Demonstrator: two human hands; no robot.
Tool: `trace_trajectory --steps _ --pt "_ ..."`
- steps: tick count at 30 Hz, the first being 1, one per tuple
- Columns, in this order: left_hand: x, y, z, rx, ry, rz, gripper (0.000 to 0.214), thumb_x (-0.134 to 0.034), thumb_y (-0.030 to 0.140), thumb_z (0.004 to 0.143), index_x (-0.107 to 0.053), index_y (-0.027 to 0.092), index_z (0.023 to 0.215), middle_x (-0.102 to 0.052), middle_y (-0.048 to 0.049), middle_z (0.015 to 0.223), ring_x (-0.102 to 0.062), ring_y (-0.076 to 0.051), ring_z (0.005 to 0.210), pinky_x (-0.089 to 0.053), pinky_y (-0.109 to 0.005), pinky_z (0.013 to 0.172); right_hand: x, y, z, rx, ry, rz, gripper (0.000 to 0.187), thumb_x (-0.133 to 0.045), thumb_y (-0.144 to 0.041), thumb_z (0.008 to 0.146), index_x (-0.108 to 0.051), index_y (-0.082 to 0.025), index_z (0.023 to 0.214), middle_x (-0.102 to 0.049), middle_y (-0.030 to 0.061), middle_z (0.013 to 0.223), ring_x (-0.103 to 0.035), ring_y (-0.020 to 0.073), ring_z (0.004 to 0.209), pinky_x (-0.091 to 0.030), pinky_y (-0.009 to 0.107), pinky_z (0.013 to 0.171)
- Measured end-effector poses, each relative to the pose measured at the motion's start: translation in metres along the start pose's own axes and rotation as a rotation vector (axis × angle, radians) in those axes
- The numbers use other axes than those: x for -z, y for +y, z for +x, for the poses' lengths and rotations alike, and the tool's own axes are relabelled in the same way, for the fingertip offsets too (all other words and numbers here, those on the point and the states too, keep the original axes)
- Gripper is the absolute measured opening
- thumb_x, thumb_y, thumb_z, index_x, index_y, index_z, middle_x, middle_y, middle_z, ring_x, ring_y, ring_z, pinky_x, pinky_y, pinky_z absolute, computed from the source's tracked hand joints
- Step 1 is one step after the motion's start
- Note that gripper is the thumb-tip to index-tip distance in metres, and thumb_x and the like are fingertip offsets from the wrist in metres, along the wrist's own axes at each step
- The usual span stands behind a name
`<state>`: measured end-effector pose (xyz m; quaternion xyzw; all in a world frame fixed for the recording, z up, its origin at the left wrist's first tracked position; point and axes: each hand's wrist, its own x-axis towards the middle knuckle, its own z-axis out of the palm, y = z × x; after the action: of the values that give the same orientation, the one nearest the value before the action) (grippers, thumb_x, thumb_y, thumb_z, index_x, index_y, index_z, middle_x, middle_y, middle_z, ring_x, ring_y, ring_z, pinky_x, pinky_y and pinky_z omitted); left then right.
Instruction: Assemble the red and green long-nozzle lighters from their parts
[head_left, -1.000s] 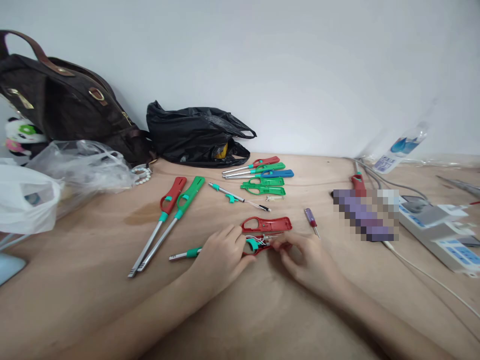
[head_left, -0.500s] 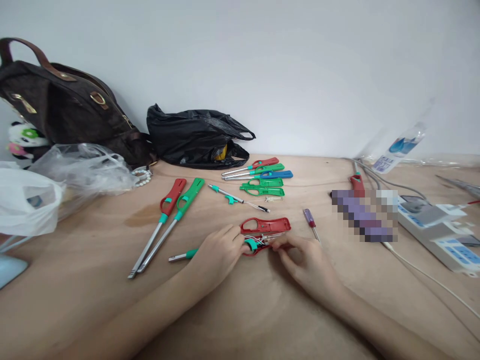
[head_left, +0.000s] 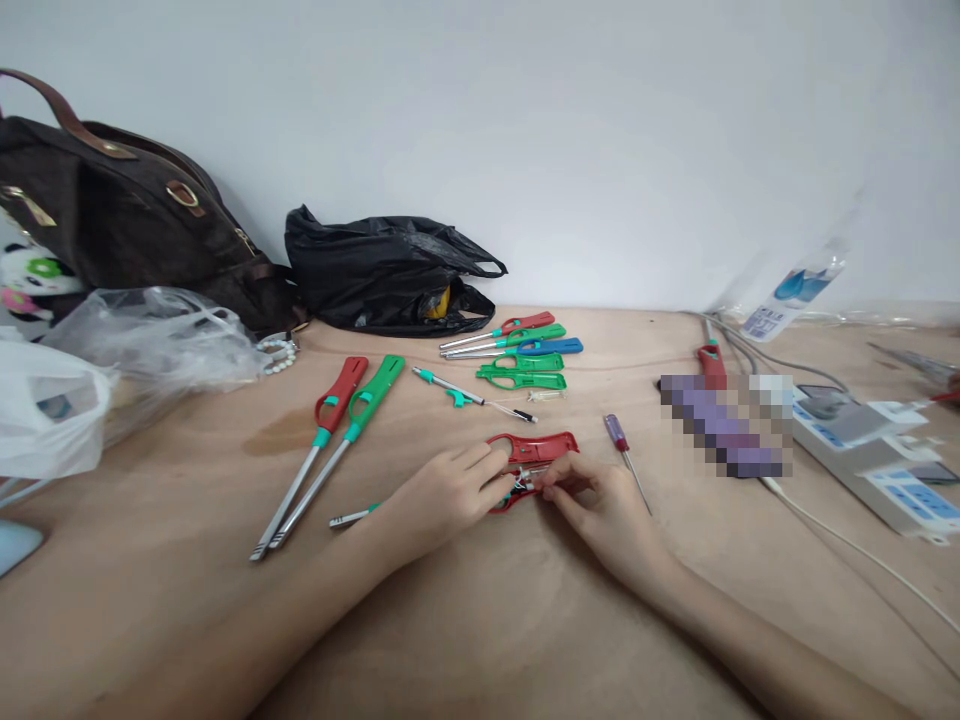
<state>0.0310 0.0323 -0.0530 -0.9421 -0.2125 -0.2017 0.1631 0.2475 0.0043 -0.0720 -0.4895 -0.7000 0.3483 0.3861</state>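
An opened red gas lighter [head_left: 504,506] lies in front of me, its silver nozzle [head_left: 345,520] sticking out to the left beneath my wrist. My left hand [head_left: 454,488] is closed over its handle, covering the trigger. At the handle's other end, thumb and forefinger of my right hand [head_left: 600,500] pinch together near thin white wires [head_left: 519,482]; what lies between them is too small to name. Just behind, touching or nearly so, is the empty red shell half [head_left: 553,445]. A purple-handled screwdriver [head_left: 616,433] rests to the right of it.
Beyond lie green shell halves [head_left: 536,380], a loose nozzle with wires [head_left: 457,388] and several whole lighters [head_left: 551,347]. Two long lighters [head_left: 384,385] lie left. Bags [head_left: 375,275] line the wall. A power strip [head_left: 900,490], cables and a bottle [head_left: 795,290] occupy the right.
My left hand has shifted slightly right and forward over the lighter, hiding the turquoise trigger. My right fingers have moved a little left and stay pinched. The view has turned slightly.
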Motion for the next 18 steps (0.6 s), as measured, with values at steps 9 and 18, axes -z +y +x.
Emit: trace_trajectory --steps 9,18 --pt "-0.004 -0.004 -0.002 0.036 -0.025 -0.095 0.027 -0.039 0.011 0.098 -0.064 0.014 0.089 -0.062 -0.0059 0.090 -0.057 -0.016 0.076 -0.049 -0.027 0.067 0.000 0.003 0.001 -0.010 -0.012 0.014 0.016 -0.050 -0.010 0.079 -0.062 -0.020 0.079 -0.069 0.0021 0.075 -0.066 0.0176 0.071 -0.052 0.030 0.065" --pt "-0.013 -0.006 -0.009 0.068 -0.045 -0.219 0.030 -0.033 0.011 0.099 -0.062 0.012 0.098 -0.063 -0.0079 0.096 -0.059 -0.017 0.081 -0.051 -0.027 0.069 0.000 -0.002 -0.001 0.008 0.000 0.012 0.015 -0.051 -0.010 0.078 -0.061 -0.021 0.076 -0.070 0.0013 0.074 -0.066 0.0170 0.070 -0.052 0.028 0.065"
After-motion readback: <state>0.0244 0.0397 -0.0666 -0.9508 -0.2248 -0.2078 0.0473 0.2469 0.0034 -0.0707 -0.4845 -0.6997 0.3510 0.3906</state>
